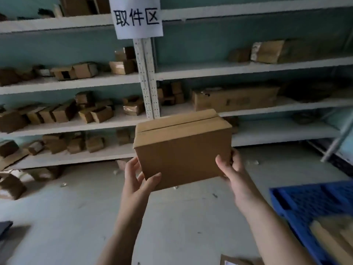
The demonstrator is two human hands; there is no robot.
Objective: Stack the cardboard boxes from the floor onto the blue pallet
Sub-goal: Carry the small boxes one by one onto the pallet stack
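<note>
A closed cardboard box [182, 148] is held up in the air before the white shelving [248, 68] — left hand [136, 181] clasping its lower left corner, right hand [232, 174] gripping the lower right edge. The blue pallet [305, 203] lies on the floor to the right, well below the box.

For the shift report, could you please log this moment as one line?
cardboard box: held mid-air | left hand: gripping | right hand: gripping | blue pallet: lower right

Plain brown cardboard box [183, 148]; blue gridded pallet [305, 203]; white shelving [248, 70] against teal wall [57, 48]; white sign [137, 17], black characters; grey floor [66, 217].
</note>
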